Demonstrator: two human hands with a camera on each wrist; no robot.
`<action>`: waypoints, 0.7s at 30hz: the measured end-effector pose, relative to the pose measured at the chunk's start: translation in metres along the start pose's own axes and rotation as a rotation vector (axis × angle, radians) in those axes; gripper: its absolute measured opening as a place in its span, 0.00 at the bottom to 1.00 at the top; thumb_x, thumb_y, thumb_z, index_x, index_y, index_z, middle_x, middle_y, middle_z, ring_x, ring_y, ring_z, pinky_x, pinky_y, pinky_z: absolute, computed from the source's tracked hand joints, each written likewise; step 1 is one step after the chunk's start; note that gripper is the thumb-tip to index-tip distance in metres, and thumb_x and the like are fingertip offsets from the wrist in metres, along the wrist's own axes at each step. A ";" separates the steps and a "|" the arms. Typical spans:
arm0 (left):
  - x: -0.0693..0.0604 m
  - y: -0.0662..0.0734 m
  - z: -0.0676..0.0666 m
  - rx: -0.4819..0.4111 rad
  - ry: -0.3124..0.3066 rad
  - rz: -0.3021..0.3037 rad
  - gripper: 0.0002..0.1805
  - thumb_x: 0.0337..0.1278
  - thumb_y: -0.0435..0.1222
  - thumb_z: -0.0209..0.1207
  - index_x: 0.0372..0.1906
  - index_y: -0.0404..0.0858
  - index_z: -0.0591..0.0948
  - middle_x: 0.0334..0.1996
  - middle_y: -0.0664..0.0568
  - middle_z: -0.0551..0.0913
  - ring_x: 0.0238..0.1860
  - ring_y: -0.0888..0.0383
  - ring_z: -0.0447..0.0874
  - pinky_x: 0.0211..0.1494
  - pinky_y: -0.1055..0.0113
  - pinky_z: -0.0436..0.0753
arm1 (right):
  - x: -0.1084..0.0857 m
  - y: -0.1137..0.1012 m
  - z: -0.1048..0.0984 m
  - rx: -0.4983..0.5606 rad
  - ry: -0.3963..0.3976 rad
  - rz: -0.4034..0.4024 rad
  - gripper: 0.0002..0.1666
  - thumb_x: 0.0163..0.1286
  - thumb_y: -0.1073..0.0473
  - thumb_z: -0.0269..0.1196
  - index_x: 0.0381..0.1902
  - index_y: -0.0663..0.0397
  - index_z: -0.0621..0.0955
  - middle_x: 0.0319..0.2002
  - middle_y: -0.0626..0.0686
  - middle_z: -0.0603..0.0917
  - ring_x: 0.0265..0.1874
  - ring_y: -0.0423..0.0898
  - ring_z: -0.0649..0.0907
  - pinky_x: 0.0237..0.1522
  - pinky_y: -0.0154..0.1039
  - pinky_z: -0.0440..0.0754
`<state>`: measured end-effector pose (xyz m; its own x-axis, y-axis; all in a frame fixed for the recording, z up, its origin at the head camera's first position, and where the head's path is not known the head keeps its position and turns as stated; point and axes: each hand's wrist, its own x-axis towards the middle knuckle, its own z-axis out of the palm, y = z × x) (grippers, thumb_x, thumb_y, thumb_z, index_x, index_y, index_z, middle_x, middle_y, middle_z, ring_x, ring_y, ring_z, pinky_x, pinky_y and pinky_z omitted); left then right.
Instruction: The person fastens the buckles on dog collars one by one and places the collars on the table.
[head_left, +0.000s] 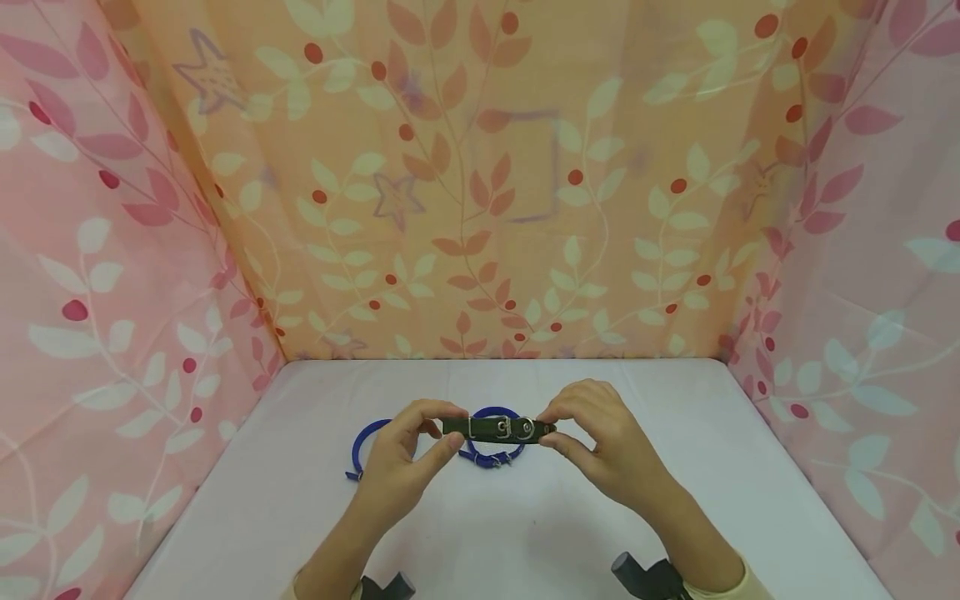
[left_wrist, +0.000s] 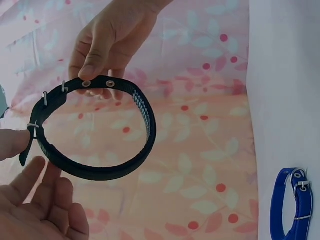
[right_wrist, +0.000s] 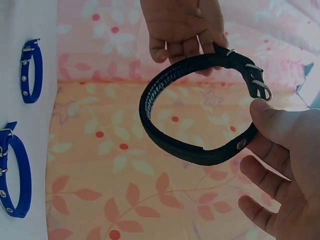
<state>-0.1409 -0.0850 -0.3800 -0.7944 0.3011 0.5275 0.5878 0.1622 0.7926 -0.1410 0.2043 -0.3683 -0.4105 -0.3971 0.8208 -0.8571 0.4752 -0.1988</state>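
Note:
A dark green, nearly black collar (head_left: 487,429) with a metal buckle and ring is held up above the table, fastened into a loop. My left hand (head_left: 401,458) pinches it near the strap's tip, beside a metal keeper loop. On the other side my right hand (head_left: 607,442) pinches the band between thumb and fingers, close to the buckle and the metal eyelets. In the right wrist view the collar (right_wrist: 200,155) shows a rough, greyish inner face. Behind it on the table lies a blue collar (head_left: 491,460), buckled in a ring. Another blue collar (head_left: 360,446) is partly hidden by my left hand.
The white table (head_left: 600,533) runs back to an orange patterned curtain (head_left: 487,250). Pink leafy curtains stand at the left (head_left: 135,333) and right (head_left: 862,333). Dark devices (head_left: 645,575) sit at both wrists.

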 end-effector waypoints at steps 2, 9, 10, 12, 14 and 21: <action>0.000 0.000 0.000 -0.017 -0.012 -0.036 0.14 0.68 0.36 0.65 0.56 0.49 0.82 0.53 0.57 0.85 0.56 0.57 0.80 0.59 0.69 0.79 | 0.000 0.000 0.001 0.008 0.021 -0.019 0.11 0.71 0.47 0.68 0.43 0.46 0.85 0.40 0.40 0.85 0.45 0.42 0.81 0.57 0.38 0.70; 0.003 0.001 -0.003 -0.010 -0.064 -0.163 0.16 0.73 0.41 0.60 0.61 0.46 0.79 0.58 0.54 0.83 0.57 0.56 0.78 0.58 0.66 0.79 | 0.003 -0.001 0.000 0.022 0.081 -0.057 0.13 0.72 0.47 0.66 0.43 0.50 0.86 0.39 0.44 0.85 0.45 0.44 0.81 0.59 0.37 0.69; 0.003 0.001 -0.003 -0.024 -0.078 -0.184 0.17 0.74 0.41 0.59 0.62 0.45 0.79 0.59 0.53 0.82 0.57 0.54 0.79 0.59 0.64 0.80 | 0.003 -0.001 0.000 0.023 0.089 -0.064 0.14 0.72 0.47 0.67 0.43 0.51 0.86 0.39 0.44 0.85 0.45 0.44 0.81 0.59 0.37 0.69; 0.003 0.000 -0.003 -0.053 -0.104 -0.234 0.19 0.75 0.43 0.57 0.64 0.44 0.77 0.61 0.52 0.81 0.58 0.51 0.80 0.61 0.59 0.81 | 0.004 -0.001 -0.001 0.022 0.104 -0.078 0.14 0.72 0.48 0.67 0.43 0.52 0.86 0.39 0.45 0.85 0.44 0.45 0.81 0.59 0.37 0.69; 0.003 0.000 -0.004 -0.094 -0.127 -0.279 0.21 0.76 0.45 0.56 0.67 0.43 0.76 0.64 0.49 0.80 0.62 0.46 0.79 0.65 0.51 0.80 | 0.005 -0.002 -0.001 0.020 0.115 -0.091 0.14 0.72 0.48 0.67 0.43 0.53 0.86 0.39 0.46 0.84 0.44 0.45 0.81 0.59 0.36 0.69; 0.002 -0.001 -0.003 -0.181 -0.166 -0.311 0.27 0.76 0.48 0.55 0.71 0.38 0.74 0.70 0.44 0.75 0.74 0.39 0.67 0.71 0.40 0.71 | 0.005 -0.003 -0.001 0.032 0.144 -0.116 0.15 0.71 0.48 0.67 0.42 0.55 0.86 0.39 0.48 0.85 0.44 0.46 0.81 0.59 0.36 0.69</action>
<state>-0.1430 -0.0877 -0.3788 -0.8860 0.4139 0.2089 0.2748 0.1059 0.9556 -0.1408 0.2016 -0.3630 -0.2616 -0.3305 0.9068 -0.9067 0.4062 -0.1135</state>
